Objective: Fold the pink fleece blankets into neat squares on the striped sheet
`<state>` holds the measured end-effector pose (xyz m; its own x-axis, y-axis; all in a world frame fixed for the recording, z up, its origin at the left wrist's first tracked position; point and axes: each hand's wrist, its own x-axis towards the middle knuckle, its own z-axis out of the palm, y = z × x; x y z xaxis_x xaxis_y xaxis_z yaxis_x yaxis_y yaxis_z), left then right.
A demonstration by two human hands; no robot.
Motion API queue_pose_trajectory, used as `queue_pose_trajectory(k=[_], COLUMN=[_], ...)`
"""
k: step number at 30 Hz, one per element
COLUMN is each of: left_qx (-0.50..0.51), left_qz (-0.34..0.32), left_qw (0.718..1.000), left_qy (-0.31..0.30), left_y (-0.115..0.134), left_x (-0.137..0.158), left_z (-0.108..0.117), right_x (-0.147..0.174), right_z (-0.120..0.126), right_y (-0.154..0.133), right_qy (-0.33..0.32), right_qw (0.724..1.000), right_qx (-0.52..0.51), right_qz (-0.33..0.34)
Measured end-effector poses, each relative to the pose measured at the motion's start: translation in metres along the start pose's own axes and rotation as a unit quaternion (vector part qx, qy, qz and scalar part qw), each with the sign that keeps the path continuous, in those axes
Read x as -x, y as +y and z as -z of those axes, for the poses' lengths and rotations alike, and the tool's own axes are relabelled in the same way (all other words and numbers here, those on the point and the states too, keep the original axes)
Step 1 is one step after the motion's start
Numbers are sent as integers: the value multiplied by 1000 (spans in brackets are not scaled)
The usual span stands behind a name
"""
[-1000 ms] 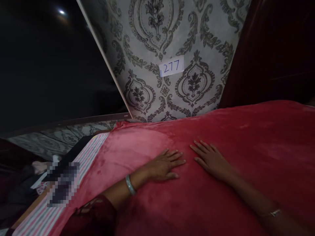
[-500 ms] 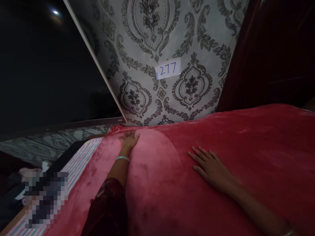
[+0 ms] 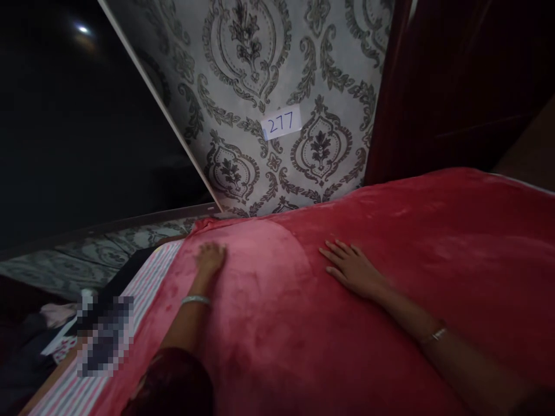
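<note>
A plush red and pink blanket (image 3: 390, 242) lies spread out, covering most of the lower view. On its pink part rests my left hand (image 3: 211, 257), palm down near the left side, slightly blurred, with nothing held. My right hand (image 3: 353, 268) lies flat on the red part, fingers stretched and apart. Each wrist wears a bracelet. Beneath the blanket's left edge shows a striped sheet (image 3: 145, 294) in pink, white and grey.
A large dark television screen (image 3: 87, 133) stands at the left. Behind are patterned wallpaper (image 3: 243, 121) and a paper label (image 3: 281, 122) reading 277. Dark red furniture (image 3: 437, 86) stands at the right. Clothes (image 3: 56, 315) lie at lower left, beside a pixelated patch.
My left hand has slid left and a little toward me over the blanket. My right hand shows slightly further left and higher, while the whole view has also shifted.
</note>
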<state>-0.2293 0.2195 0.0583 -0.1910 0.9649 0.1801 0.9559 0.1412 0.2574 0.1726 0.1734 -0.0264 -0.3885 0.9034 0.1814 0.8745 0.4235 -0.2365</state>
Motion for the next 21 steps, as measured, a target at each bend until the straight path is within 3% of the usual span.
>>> queue_pose_trajectory(k=[2, 5, 8, 11, 16, 18, 21], left_qx=[-35, -65, -78, -89, -88, -87, -88], left_qz=[-9, -96, -147, -158, -168, -164, -160], left_qw=[998, 984, 974, 977, 978, 977, 977], left_qy=[-43, -135, -152, -112, -92, -103, -110], left_y=[39, 101, 137, 142, 132, 132, 134], left_x=[13, 41, 71, 88, 90, 88, 86], left_z=[-13, -31, -44, -55, -60, -59, -59], right_x=[0, 0, 2, 7, 0, -15, -43], right_z=[3, 10, 17, 21, 16, 14, 17], right_y=[0, 1, -3, -22, -57, -48, -2], right_qy=[-2, 4, 20, 10, -96, -117, -109], right_qw=[1000, 1000, 1000, 998, 973, 969, 983], right_qx=[-7, -18, -23, -29, -58, -57, -23], right_qz=[0, 2, -4, 61, 204, 211, 149])
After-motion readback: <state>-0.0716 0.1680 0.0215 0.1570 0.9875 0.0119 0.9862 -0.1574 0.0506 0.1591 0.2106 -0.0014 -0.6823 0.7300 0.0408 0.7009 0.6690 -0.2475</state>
